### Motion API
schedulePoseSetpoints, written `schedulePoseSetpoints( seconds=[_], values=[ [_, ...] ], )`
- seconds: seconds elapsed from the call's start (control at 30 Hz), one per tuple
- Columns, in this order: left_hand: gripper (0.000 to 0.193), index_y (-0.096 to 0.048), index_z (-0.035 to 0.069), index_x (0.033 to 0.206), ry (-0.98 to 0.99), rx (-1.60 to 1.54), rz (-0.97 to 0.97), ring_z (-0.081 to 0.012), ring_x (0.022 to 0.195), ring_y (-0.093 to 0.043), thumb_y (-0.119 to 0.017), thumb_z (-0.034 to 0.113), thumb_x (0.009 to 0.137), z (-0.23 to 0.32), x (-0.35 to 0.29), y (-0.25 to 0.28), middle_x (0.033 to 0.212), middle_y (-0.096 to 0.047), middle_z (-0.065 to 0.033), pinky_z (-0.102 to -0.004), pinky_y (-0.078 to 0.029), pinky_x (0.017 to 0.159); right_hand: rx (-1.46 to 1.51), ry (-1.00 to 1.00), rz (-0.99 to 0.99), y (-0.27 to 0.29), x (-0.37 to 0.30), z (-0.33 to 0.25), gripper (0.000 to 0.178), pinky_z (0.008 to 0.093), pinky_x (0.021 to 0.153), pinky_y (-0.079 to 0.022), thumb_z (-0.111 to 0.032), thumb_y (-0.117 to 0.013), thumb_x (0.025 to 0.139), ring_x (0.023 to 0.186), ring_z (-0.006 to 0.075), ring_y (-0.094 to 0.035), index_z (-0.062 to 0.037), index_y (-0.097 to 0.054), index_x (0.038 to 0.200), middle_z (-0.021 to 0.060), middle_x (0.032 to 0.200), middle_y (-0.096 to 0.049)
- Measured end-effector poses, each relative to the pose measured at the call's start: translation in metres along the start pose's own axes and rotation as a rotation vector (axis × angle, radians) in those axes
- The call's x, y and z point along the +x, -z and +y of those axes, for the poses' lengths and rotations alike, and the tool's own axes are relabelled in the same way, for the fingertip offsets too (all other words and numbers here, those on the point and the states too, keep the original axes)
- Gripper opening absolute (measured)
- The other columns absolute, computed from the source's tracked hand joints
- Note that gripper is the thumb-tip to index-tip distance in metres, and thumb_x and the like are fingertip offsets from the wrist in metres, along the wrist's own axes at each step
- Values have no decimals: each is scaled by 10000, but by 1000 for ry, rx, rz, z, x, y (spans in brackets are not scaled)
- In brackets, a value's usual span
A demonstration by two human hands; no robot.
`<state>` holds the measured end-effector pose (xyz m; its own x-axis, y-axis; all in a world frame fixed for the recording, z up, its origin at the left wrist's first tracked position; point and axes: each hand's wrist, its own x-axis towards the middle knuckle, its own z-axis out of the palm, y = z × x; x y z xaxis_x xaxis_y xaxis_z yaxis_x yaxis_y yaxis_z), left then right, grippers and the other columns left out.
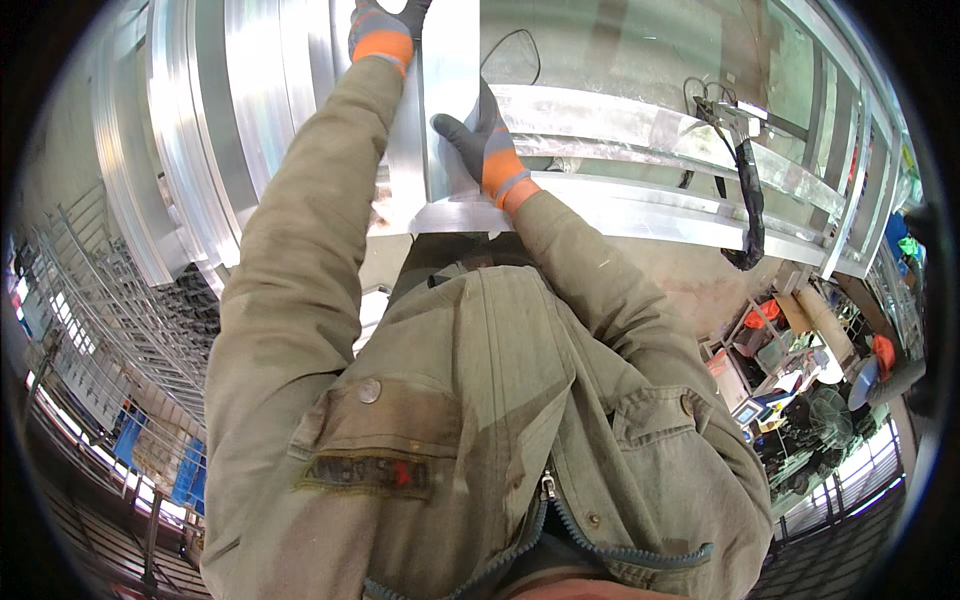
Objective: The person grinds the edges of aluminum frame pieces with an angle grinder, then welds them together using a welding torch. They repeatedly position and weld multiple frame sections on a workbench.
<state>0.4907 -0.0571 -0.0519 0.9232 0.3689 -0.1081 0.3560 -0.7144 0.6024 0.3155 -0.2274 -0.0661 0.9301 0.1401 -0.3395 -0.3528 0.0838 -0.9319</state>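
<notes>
Beam (452,80), straight smooth metal, gloved right hand (488,146)

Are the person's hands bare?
No, the left hand and the right hand both wear grey-and-orange gloves.

The upper edge cuts off the fingers of my left hand (385,28), so I can't tell what their tips touch. Apart from the thumb and one finger, the fingers of my right hand (492,150) are hidden from me. The metal bar (452,80) between my hands runs out past the top, as do the long metal strips (180,100) to my left. My jacket (520,400) is cut off below, and the jumbled clutter (800,370) is too small to sort out.
</notes>
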Motion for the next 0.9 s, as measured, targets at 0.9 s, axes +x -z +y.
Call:
schedulePoseSetpoints(
  seconds=[0.9],
  values=[
    [1287,-189,106,1800,-93,565,-184,-513,1687,-192,-876,605,833,120,-1,9,1866,-209,-185,-649,-387,1248,-61,-120,81,-3,5,-7,1023,450,1291,-378,-367,-862,958,1565,361,-465,-17,-308,1744,249,1674,-498]
  ],
)
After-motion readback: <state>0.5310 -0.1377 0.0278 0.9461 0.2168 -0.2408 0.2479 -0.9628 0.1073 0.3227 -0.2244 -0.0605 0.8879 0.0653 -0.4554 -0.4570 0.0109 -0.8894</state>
